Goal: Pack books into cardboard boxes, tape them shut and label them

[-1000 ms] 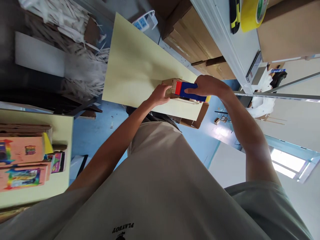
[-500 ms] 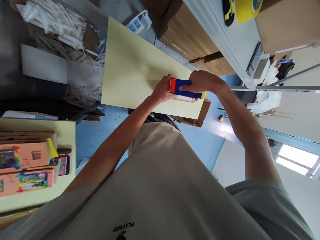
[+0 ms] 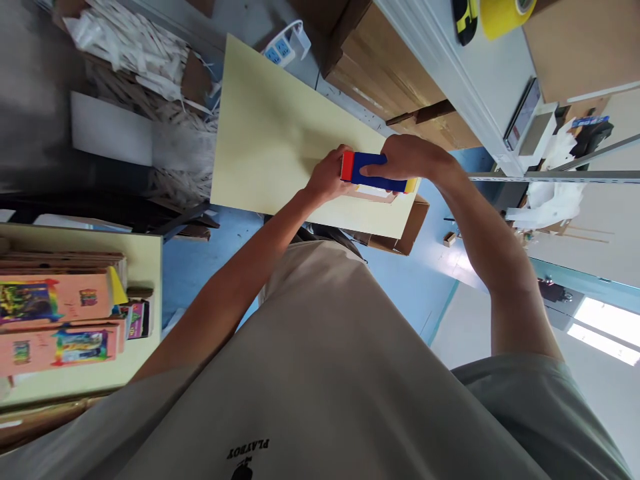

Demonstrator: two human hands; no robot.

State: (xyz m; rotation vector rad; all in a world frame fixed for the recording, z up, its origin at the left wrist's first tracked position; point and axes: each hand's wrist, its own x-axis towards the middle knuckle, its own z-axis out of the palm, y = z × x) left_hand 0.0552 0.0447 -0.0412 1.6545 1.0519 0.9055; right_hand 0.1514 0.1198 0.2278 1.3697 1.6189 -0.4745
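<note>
My right hand is wrapped around a tape dispenser with a blue body, a red toothed end and a yellow part at the right. Beneath the dispenser lies a pale, pinkish flat box, mostly covered by it and my hands. My left hand is closed at the box's left end, close against the red end of the dispenser; its fingertips are partly hidden. Both hands are over a cream-coloured board tabletop.
Pink printed boxes are stacked on a second table at left. Shredded packing material and a white power strip lie beyond the board. A shelf at upper right carries yellow tape and a cutter. An open carton stands below the board's right end.
The view has shifted slightly, so the surroundings sit a little further right. Both hands keep their hold, with the dispenser almost unmoved over the box.
</note>
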